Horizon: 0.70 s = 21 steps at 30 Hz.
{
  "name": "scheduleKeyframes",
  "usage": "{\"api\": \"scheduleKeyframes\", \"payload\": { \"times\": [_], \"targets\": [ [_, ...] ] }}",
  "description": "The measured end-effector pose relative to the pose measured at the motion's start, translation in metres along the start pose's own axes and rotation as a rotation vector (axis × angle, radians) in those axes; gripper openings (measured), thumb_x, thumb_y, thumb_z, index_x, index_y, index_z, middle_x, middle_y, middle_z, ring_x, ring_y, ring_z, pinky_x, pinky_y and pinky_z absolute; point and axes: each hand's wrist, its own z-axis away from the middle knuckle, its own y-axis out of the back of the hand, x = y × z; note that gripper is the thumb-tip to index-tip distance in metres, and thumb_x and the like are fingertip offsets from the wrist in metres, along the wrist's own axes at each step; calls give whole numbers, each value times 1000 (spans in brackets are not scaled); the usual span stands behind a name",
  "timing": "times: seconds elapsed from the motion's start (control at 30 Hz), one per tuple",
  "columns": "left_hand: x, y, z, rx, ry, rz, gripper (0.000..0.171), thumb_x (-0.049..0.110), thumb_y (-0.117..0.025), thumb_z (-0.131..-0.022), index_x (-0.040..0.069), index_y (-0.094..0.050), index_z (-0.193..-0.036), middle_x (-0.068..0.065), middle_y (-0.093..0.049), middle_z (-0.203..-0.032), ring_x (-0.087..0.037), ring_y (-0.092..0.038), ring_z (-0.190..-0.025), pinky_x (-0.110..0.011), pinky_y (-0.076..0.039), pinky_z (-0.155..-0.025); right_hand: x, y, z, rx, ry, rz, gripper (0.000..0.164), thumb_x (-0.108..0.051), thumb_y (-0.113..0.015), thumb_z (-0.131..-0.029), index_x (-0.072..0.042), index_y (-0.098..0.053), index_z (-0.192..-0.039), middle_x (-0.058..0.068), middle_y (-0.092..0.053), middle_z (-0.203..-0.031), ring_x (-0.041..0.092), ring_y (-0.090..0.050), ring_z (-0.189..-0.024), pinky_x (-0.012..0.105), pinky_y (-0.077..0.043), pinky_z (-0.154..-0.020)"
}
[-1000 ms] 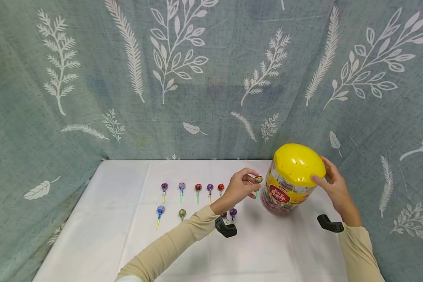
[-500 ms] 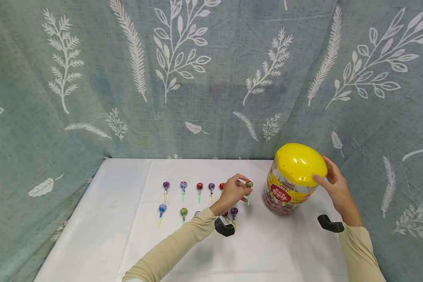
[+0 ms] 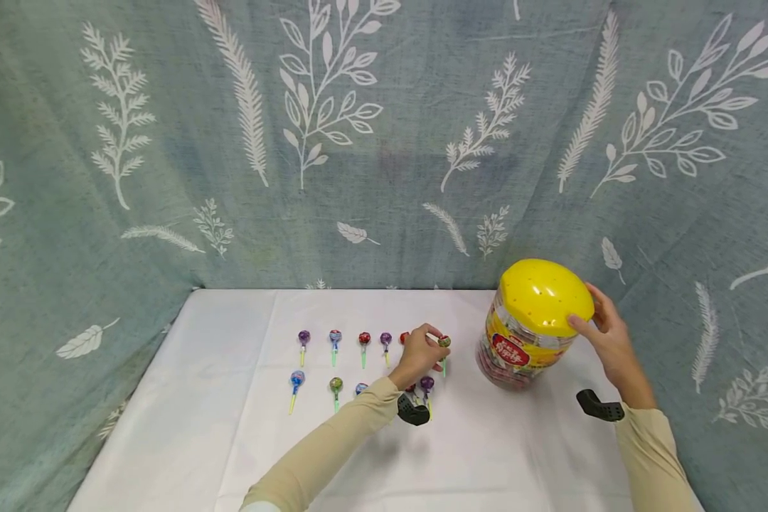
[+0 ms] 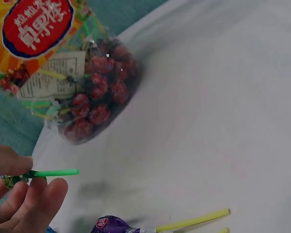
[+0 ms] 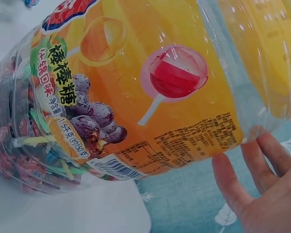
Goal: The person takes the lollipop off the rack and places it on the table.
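My left hand (image 3: 422, 353) pinches a lollipop (image 3: 444, 342) with a green wrapper, its green stick (image 4: 57, 173) pointing down, just above the white table. Rows of wrapped lollipops lie around it; a purple lollipop (image 3: 427, 385) is just in front, while the left hand and forearm partly cover several others. On the right, a clear candy jar (image 3: 510, 350) with a yellow lid (image 3: 546, 297) leans a little. My right hand (image 3: 609, 345) grips its upper right side, thumb on the lid and fingers behind. Red-wrapped lollipops (image 4: 99, 87) show through the jar's lower wall.
A blue lollipop (image 3: 297, 379) and a green lollipop (image 3: 336, 385) lie in the front row. Behind them are a purple lollipop (image 3: 304, 338) and a red one. A grey-green leaf-print curtain (image 3: 384, 235) hangs along the back and sides of the white table (image 3: 230, 384).
My left hand has moved left and down from beside the jar, carrying the green-wrapped lollipop to the right end of the rows. The right hand and jar hold nearly still.
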Motion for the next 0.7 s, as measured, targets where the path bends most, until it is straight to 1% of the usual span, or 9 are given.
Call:
{"api": "scheduleKeyframes", "payload": {
  "times": [0.13,0.2,0.37,0.43,0.5,0.6,0.7],
  "targets": [
    [-3,-5,-2,18,31,-81,27,-3,-72,-76,-5,-59,-100,-7,-63,-66,-27,-63,-47,-33,-54,-45,1,2,2,-1,-1,4,73,-24,-58,-95,-26,-13,-153,20,-30,-141,35,-26,-133,68,-17,-103],
    [-3,-7,-4,33,44,-105,27,-4,-74,-75,-5,-59,-98,-8,-64,-64,-26,-63,-46,-32,-53,-44,1,2,2,-2,1,-3,73,-24,-58,-95,-27,-14,-152,18,-31,-141,34,-25,-133,68,-16,-104],
    [-6,-8,-9,58,56,-174,27,-6,-75,-71,-5,-58,-93,-9,-61,-60,-26,-62,-45,-28,-50,-39,2,0,3,2,6,-15,72,-23,-58,-95,-28,-14,-152,15,-33,-138,28,-29,-131,67,-17,-104],
    [-6,-7,-11,61,60,-210,28,-6,-75,-70,-6,-57,-91,-9,-58,-64,-23,-60,-42,-26,-48,-36,2,-1,2,3,10,-11,72,-23,-58,-95,-26,-14,-152,15,-33,-138,24,-31,-128,67,-18,-104],
    [-7,-6,-12,72,55,-247,27,-6,-74,-68,-6,-57,-89,-10,-56,-67,-19,-55,-37,-24,-46,-34,2,-2,1,2,14,-5,72,-24,-58,-95,-25,-14,-152,15,-33,-138,22,-33,-126,67,-19,-104],
    [-9,-5,-13,102,35,-294,23,-7,-74,-66,-5,-57,-81,-10,-54,-68,-11,-48,-34,-22,-44,-32,1,-3,-2,-2,23,2,72,-24,-58,-95,-23,-14,-153,15,-34,-137,19,-34,-124,66,-20,-103],
    [-12,-4,-14,132,9,-353,20,-7,-73,-64,-2,-55,-72,-8,-55,-61,-7,-43,-32,-20,-40,-30,0,-6,-4,-9,28,2,72,-24,-58,-95,-23,-14,-152,14,-34,-136,15,-36,-121,66,-22,-103]
  ]
}}
